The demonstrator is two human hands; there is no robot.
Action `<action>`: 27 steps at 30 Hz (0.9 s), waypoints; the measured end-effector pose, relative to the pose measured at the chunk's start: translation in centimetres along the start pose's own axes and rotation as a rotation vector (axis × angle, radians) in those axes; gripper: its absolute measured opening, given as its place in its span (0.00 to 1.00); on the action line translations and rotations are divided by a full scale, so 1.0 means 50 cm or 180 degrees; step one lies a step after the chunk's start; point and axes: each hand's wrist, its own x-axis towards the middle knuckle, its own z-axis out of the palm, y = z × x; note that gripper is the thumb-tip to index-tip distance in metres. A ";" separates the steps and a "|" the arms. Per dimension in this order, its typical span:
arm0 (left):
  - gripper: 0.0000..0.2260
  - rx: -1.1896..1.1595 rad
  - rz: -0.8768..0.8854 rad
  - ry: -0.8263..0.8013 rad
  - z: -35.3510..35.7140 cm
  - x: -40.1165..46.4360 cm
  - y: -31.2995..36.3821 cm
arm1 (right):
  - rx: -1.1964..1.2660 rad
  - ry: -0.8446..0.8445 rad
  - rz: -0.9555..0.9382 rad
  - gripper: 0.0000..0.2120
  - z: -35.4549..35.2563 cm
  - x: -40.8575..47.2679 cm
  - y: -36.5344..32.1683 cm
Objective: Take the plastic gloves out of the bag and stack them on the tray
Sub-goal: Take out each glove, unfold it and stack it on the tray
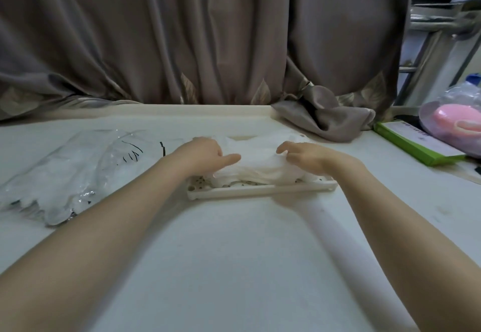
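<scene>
A white tray (260,190) with a spotted floor sits on the table in front of me. A crumpled pile of translucent white plastic gloves (257,167) lies on it. My left hand (205,156) rests on the pile's left side, thumb stretched toward the middle. My right hand (305,157) presses on the pile's right side with its fingers bent down onto the plastic. A clear plastic bag (65,175) with black markings lies flat at the left, with more white gloves inside it.
A brown curtain (208,45) hangs behind the table, and a fold of it (328,118) lies on the back right corner. A green and white box (416,144) and a bagged pink object (455,120) sit at the right edge.
</scene>
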 end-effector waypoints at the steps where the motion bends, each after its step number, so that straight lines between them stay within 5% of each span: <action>1: 0.27 0.0137 -0.0034 0.0236 0.000 -0.001 0.011 | 0.0262 -0.0052 0.0136 0.19 0.001 -0.004 -0.005; 4: 0.20 0.0731 0.0281 0.1202 -0.006 0.014 0.045 | -0.0262 0.0817 0.0168 0.29 0.023 0.007 -0.021; 6: 0.16 0.0842 0.0777 0.1180 0.003 0.040 0.062 | -0.0988 0.1648 -0.0287 0.25 0.049 0.022 -0.030; 9: 0.28 0.0926 0.0998 0.0363 0.044 0.067 0.064 | -0.1162 0.1065 -0.0565 0.40 0.087 0.052 -0.018; 13: 0.43 0.0530 0.0110 -0.0038 0.086 0.076 0.017 | -0.0595 0.0479 0.0038 0.54 0.088 0.078 0.034; 20: 0.41 0.0432 0.0010 0.0088 0.084 0.069 -0.007 | -0.0296 0.0853 0.0279 0.57 0.083 0.064 0.056; 24: 0.44 0.0464 0.0241 -0.0045 0.073 0.056 -0.009 | -0.0467 0.0477 0.0450 0.62 0.073 0.053 0.038; 27: 0.33 0.0132 0.0702 0.0617 0.039 0.009 -0.006 | -0.0697 0.0953 0.0301 0.57 0.079 0.038 -0.035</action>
